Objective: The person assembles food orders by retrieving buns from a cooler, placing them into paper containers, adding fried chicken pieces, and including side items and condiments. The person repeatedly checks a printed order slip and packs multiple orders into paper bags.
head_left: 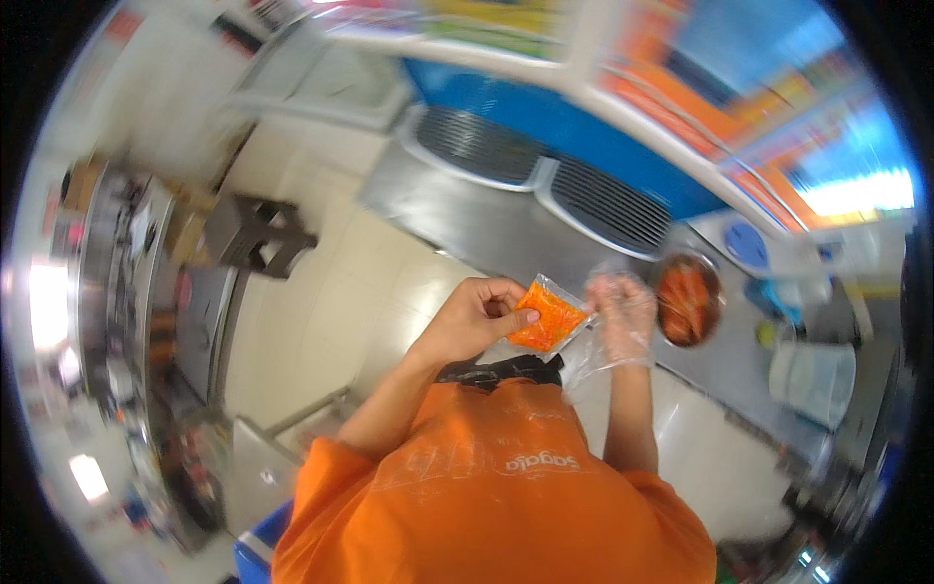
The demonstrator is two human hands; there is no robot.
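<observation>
A small clear plastic packet (548,316) with bright orange-red contents is held in front of my chest. My left hand (477,316), bare, pinches its left side between thumb and fingers. My right hand (623,316) wears a loose, clear plastic glove; its fingers are closed at the packet's right corner. Just right of the gloved hand, a round metal bowl (719,304) with orange-red pieces of food in it stands on the steel counter (559,241). What those pieces are I cannot make out.
Two dark ribbed grates (608,206) are set along the counter's far side, by a blue panel (506,90). A translucent plastic tub (812,383) stands at the right. On the left are a brown stool (255,234) and cluttered shelving (146,282).
</observation>
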